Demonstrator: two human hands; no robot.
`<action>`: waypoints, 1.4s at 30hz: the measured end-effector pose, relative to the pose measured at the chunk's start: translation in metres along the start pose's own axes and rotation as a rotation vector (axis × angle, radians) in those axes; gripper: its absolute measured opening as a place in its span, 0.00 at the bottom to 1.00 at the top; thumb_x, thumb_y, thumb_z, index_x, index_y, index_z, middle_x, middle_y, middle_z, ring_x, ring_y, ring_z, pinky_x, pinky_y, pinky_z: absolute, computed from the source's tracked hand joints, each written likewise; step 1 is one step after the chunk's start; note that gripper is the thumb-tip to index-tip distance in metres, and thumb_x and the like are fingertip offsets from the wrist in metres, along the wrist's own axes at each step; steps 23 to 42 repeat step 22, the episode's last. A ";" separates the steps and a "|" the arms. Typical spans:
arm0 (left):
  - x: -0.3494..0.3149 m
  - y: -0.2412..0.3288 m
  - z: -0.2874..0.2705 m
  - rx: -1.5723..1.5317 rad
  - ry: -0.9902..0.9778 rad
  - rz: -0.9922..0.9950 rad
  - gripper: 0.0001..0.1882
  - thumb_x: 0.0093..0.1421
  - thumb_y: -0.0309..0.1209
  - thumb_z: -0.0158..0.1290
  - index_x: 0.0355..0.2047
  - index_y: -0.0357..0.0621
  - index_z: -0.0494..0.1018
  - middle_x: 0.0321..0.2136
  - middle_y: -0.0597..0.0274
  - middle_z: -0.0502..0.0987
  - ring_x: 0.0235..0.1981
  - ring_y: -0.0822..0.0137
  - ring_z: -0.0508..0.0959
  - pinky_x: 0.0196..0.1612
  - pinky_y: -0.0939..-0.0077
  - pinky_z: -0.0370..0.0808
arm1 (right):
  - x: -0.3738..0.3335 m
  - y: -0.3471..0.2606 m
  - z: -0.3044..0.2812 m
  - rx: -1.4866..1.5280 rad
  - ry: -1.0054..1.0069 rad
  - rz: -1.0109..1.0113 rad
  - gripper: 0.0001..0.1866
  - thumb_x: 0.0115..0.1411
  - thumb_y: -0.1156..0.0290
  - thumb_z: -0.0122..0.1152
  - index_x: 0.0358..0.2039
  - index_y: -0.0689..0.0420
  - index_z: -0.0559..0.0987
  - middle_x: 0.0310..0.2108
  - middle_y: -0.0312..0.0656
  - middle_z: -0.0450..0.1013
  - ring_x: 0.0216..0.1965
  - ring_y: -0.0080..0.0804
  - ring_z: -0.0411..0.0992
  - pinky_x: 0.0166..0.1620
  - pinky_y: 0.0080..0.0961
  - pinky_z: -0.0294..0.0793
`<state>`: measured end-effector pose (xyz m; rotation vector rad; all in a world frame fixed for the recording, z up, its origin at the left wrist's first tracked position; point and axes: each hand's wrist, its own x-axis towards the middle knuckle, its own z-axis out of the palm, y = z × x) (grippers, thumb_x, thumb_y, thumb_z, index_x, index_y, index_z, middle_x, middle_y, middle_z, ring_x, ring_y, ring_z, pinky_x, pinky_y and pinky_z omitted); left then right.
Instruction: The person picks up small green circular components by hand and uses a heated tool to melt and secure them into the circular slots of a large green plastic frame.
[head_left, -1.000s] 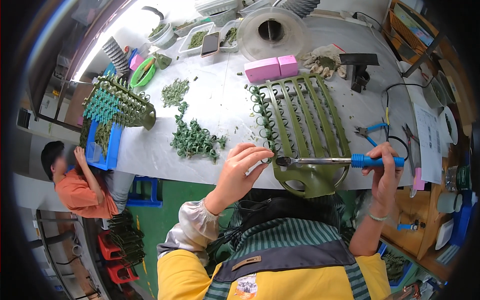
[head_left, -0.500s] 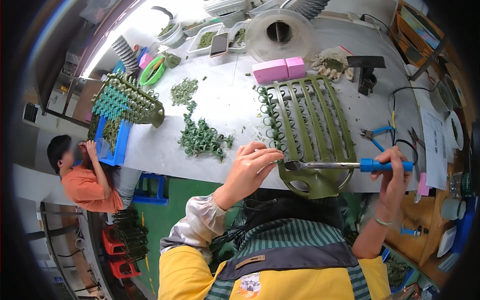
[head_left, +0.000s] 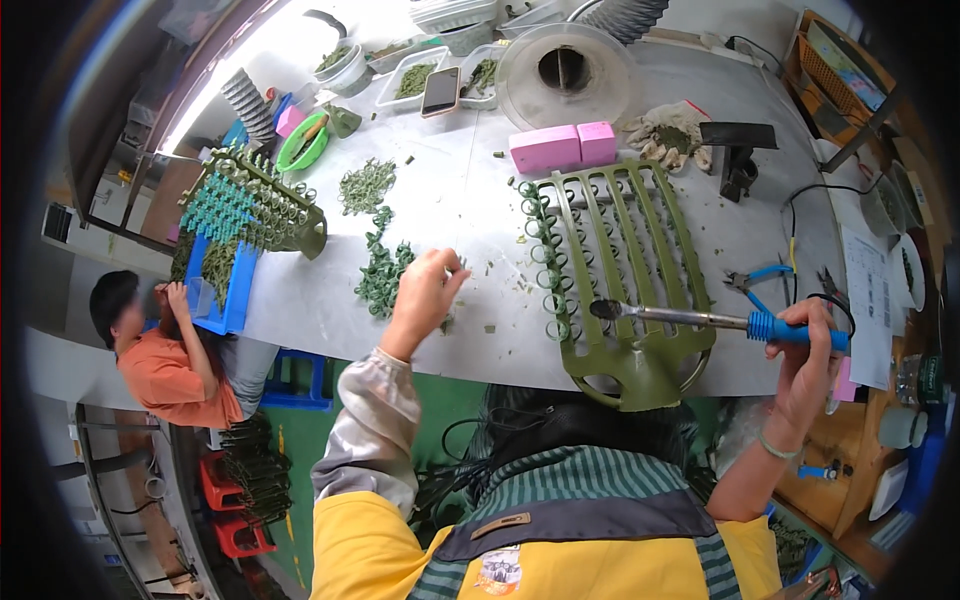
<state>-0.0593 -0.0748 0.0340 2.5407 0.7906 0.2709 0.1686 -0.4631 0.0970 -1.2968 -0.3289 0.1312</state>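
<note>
My right hand [head_left: 808,345] is wrapped round the blue handle of a soldering iron [head_left: 690,318]. The iron's dark, broad tip hangs over the near left part of an olive-green slatted plastic frame [head_left: 640,360]. Small dark green rings [head_left: 548,255] line the frame's left edge, and rows of rings show between its slats. At the right edge of a loose pile of green ring pieces [head_left: 383,275], my left hand [head_left: 425,298] has its fingers pinched together. What those fingertips hold is too small to make out, and the hand hides part of the pile.
Paler green bits [head_left: 367,187] lie beyond the pile. Pink blocks [head_left: 562,148], a glove [head_left: 672,135] and a black stand [head_left: 738,160] sit behind the frame, with blue-handled pliers [head_left: 760,280] and a cable to its right. At far left, a person [head_left: 175,365] sits by a blue bin [head_left: 225,290].
My left hand has left the frame's left edge and moved left to the pile of green rings. The soldering iron has shifted slightly right, its tip higher and away from the edge.
</note>
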 end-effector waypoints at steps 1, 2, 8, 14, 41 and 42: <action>0.007 0.012 -0.010 -0.173 -0.030 -0.073 0.08 0.58 0.30 0.62 0.33 0.41 0.75 0.33 0.60 0.79 0.32 0.68 0.77 0.37 0.75 0.73 | 0.003 0.002 0.002 -0.004 0.001 -0.005 0.17 0.65 0.63 0.56 0.25 0.63 0.77 0.26 0.41 0.74 0.17 0.25 0.72 0.20 0.17 0.74; 0.015 0.019 -0.015 -0.346 -0.061 -0.145 0.07 0.60 0.29 0.61 0.34 0.40 0.75 0.34 0.63 0.80 0.32 0.73 0.78 0.37 0.78 0.74 | 0.007 0.006 0.004 0.010 0.010 0.000 0.16 0.65 0.63 0.56 0.26 0.63 0.77 0.27 0.41 0.75 0.18 0.25 0.73 0.22 0.18 0.75; 0.076 0.069 -0.014 -0.654 -0.211 0.031 0.14 0.63 0.24 0.56 0.50 0.40 0.76 0.43 0.64 0.80 0.44 0.73 0.77 0.50 0.80 0.75 | 0.031 0.032 0.043 0.030 0.052 0.015 0.15 0.67 0.65 0.54 0.32 0.65 0.78 0.29 0.41 0.77 0.22 0.26 0.77 0.29 0.20 0.80; 0.124 0.073 0.023 -0.219 0.061 0.487 0.14 0.59 0.24 0.59 0.46 0.44 0.79 0.43 0.61 0.80 0.47 0.64 0.76 0.53 0.71 0.73 | 0.053 0.062 0.067 0.043 -0.027 -0.001 0.15 0.69 0.66 0.52 0.32 0.65 0.77 0.28 0.40 0.77 0.24 0.26 0.78 0.31 0.22 0.81; 0.140 0.082 0.030 -0.044 -0.050 0.499 0.14 0.58 0.26 0.59 0.45 0.45 0.80 0.46 0.57 0.80 0.50 0.58 0.76 0.54 0.66 0.72 | 0.069 0.089 0.080 0.083 -0.024 0.021 0.14 0.69 0.66 0.52 0.32 0.65 0.77 0.29 0.41 0.78 0.25 0.27 0.79 0.31 0.22 0.83; 0.140 0.082 0.030 -0.044 -0.050 0.499 0.14 0.58 0.26 0.59 0.45 0.45 0.80 0.46 0.57 0.80 0.50 0.58 0.76 0.54 0.66 0.72 | 0.069 0.089 0.080 0.083 -0.024 0.021 0.14 0.69 0.66 0.52 0.32 0.65 0.77 0.29 0.41 0.78 0.25 0.27 0.79 0.31 0.22 0.83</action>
